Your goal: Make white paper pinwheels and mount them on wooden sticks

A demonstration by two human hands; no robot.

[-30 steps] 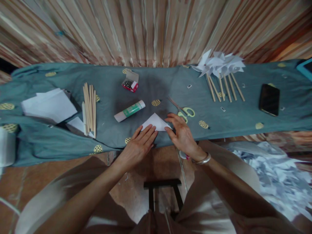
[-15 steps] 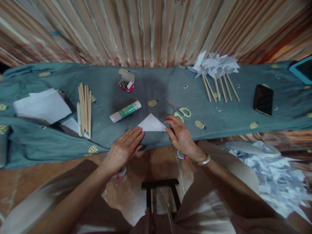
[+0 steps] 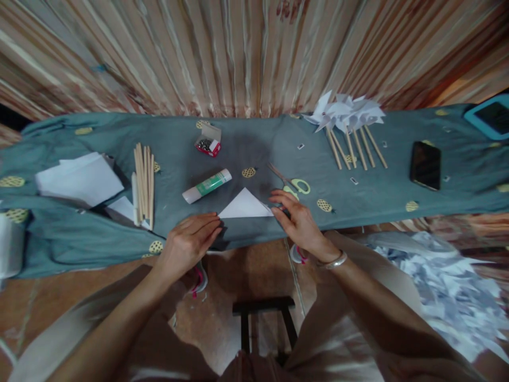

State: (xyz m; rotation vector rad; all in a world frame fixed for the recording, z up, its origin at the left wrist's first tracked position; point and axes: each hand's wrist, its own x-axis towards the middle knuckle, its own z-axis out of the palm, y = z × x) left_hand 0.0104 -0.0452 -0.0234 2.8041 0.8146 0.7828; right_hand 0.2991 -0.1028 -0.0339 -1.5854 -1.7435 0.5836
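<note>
A white sheet of paper point(image 3: 245, 206) folded into a triangle lies near the front edge of the cloth-covered table, its point facing away from me. At its left corner is my left hand point(image 3: 189, 240), closed, with fingers together and the tips on the corner. My right hand point(image 3: 296, 220), wearing a bracelet, is at the opposite corner; its thumb touches the paper and its bent fingers are apart. Just beyond that hand lie scissors point(image 3: 292, 184) with light green handles. A glue stick point(image 3: 207, 185) rests on its side behind the paper, to the left.
An opened small box of metal pins point(image 3: 208, 143) stands behind the glue stick. Leftward are wooden sticks point(image 3: 145, 183) and white paper sheets point(image 3: 81, 180). On the right lie paper pinwheels point(image 3: 348, 114) on sticks, a phone point(image 3: 426, 164) and a blue-edged device point(image 3: 491, 116). A bag of pinwheels point(image 3: 453, 286) sits below.
My left hand has slid left off the paper's surface to its left corner, uncovering more of the triangle. My right hand stays at the right corner. The view has shifted slightly.
</note>
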